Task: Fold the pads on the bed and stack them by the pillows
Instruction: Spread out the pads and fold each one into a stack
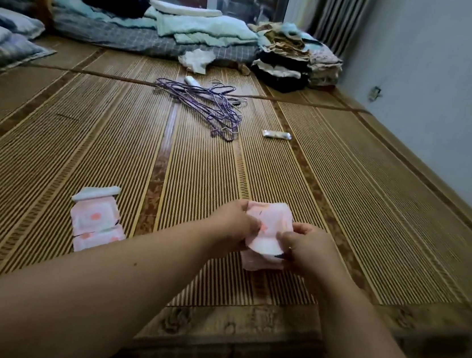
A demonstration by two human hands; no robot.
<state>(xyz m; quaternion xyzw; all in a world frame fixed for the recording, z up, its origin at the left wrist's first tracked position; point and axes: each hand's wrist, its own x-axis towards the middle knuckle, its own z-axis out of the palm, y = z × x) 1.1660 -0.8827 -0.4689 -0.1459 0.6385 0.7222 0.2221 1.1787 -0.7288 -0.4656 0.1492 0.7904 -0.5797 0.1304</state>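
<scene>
A woven bamboo mat (202, 151) covers the bed and fills most of the frame. Pillows (6, 31) lie at the upper left, folded bedding (199, 30) at top centre. Purple hangers (205, 106) sit mid-frame. Lower left, a pink pad (94, 218) lies flat (partly unfolded). Lower centre, the left hand (235, 223) and right hand (306, 247) both pinch a second pink pad (269, 227), fingers clamped on its edges.

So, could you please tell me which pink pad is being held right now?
The pink pad on the right, gripped between both hands; the other pads lie untouched to its left.
</scene>
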